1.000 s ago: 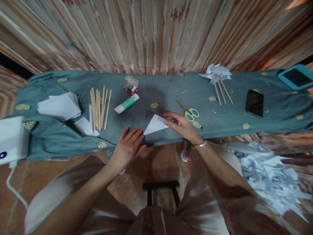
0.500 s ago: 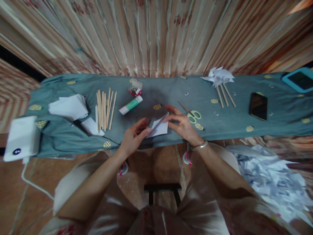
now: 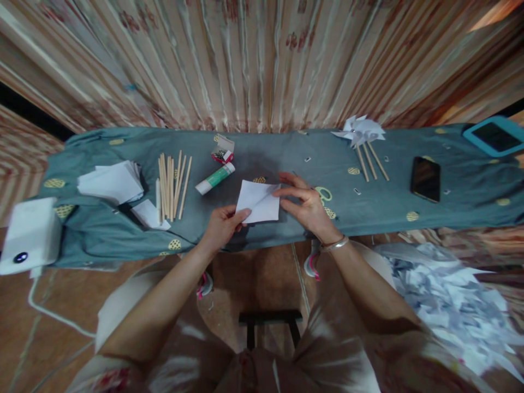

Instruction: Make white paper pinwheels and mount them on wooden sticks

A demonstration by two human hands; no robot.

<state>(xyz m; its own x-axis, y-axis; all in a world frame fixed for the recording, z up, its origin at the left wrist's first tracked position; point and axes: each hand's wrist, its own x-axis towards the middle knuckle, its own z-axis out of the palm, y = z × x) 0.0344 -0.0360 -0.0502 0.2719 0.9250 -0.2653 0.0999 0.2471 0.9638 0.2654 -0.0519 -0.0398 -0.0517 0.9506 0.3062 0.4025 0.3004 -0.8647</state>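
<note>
A square sheet of white paper [image 3: 260,203], marked by a diagonal crease, lies opened out between my hands near the table's front edge. My left hand [image 3: 224,225] pinches its lower left side, thumb on top and fingers underneath. At the upper right edge, my right hand [image 3: 303,203] touches the paper with its fingertips, its fingers apart. Green-handled scissors [image 3: 325,193] lie partly hidden behind my right hand. Just beyond the paper, to the left, are a glue stick [image 3: 215,178] and a small open box of pins [image 3: 223,153].
Several wooden sticks [image 3: 170,185] and a stack of white paper [image 3: 111,183] lie to the left, by a white device [image 3: 30,234] with a cable. Paper pinwheels [image 3: 362,131], a phone [image 3: 426,179] and a blue-framed tablet [image 3: 497,135] are right. Paper scraps [image 3: 450,305] fill a bag below.
The paper, folded up along its diagonal before, is now spread out flat. My left hand has drawn slightly down and its grip has closed on the paper's edge.
</note>
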